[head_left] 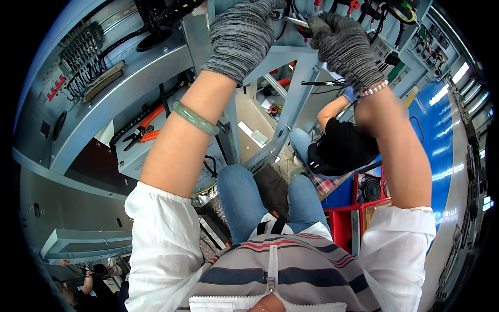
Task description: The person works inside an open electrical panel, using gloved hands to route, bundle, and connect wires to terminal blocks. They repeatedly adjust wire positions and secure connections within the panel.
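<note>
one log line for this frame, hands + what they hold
left hand: gloved, gripping metal tool | right hand: gloved, on tool's other end | site: grey cabinet frame, wiring | nearby: orange pliers

Hidden and cut-off parts at the cabinet frame

The left hand (pixel 243 32) has its fingertips cut by the top edge at 12 o'clock; the metal tool (pixel 289 20) vanishes inside both gloves, so neither grip shows clearly. A co-worker (pixel 340 145) at 3 o'clock is half hidden behind the right forearm. Wire ends at 1 o'clock are too small to tell.
</note>
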Action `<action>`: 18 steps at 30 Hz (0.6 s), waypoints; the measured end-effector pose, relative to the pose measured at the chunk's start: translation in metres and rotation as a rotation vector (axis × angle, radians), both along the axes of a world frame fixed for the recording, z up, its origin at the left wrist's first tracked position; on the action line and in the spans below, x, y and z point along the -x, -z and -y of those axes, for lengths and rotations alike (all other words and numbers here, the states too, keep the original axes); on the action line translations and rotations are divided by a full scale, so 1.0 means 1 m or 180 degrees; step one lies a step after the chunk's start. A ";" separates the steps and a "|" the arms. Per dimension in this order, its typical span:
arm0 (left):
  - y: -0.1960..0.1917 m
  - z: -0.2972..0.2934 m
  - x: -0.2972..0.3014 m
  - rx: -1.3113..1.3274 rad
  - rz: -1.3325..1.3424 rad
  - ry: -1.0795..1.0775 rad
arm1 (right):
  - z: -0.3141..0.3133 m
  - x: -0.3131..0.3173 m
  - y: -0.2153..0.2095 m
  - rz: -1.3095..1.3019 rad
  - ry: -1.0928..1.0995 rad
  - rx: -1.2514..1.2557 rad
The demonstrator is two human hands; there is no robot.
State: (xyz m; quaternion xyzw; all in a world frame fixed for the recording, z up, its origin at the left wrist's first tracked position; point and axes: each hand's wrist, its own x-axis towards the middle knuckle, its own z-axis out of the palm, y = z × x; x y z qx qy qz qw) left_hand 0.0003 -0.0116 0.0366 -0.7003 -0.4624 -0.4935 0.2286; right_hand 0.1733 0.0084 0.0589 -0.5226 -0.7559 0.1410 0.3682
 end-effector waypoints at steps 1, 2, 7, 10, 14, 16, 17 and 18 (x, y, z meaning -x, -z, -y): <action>0.001 -0.001 0.002 -0.0033 0.0022 0.0011 | 0.007 0.007 0.007 -0.0426 0.0068 0.0244; 0.002 -0.001 0.003 -0.0066 0.0043 0.0013 | 0.016 0.014 0.014 -0.0974 -0.0060 0.0539; 0.003 0.000 -0.007 0.0095 0.0125 0.0034 | 0.027 0.036 0.049 -0.3714 -0.0851 0.2356; 0.000 -0.006 -0.008 0.0266 0.0158 0.0060 | 0.024 0.057 0.072 -0.5232 -0.1515 0.2986; 0.000 -0.003 -0.003 0.0392 0.0073 -0.0019 | 0.019 0.042 0.080 -0.4441 -0.2044 0.2887; 0.001 -0.002 -0.001 0.0353 0.0112 0.0019 | 0.044 0.026 0.057 -0.2967 -0.1013 0.2209; 0.000 -0.001 -0.002 0.0300 0.0125 0.0055 | 0.049 0.018 0.046 -0.1975 -0.0471 0.1527; 0.000 0.000 -0.003 0.0246 0.0139 0.0091 | 0.035 0.002 0.054 -0.0645 -0.0399 -0.0369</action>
